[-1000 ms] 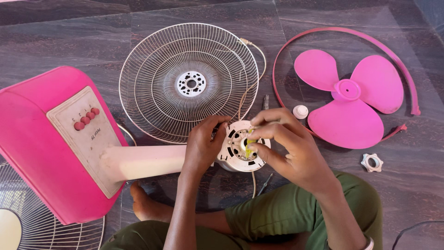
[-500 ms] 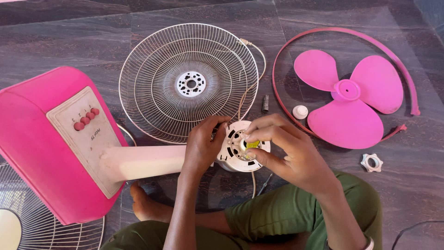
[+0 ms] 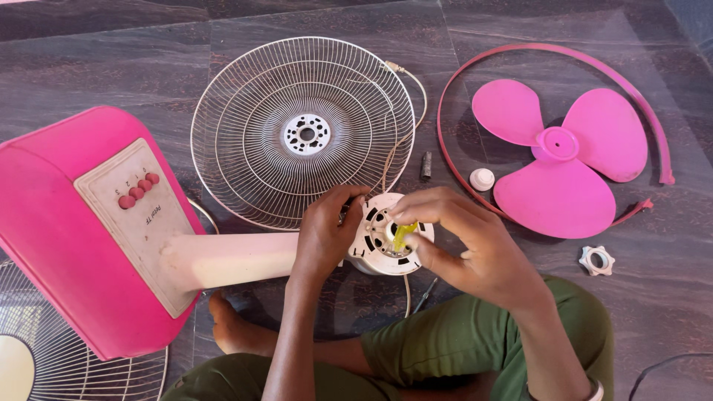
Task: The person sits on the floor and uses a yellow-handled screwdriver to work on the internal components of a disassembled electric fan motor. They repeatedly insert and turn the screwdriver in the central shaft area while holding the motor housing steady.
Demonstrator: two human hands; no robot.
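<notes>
Packages, signs, screens: none here.
Label: pale cream rectangular control panel (image 3: 134, 223) on the pink plastic fan base (image 3: 67, 245), with small dark printed marks beside four red round buttons (image 3: 139, 189).

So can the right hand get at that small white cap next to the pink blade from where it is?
Probably yes. The white cap lies in the open on the floor just beyond the right hand, nothing covering it. But that hand holds a small yellow-green piece at the motor housing.
</notes>
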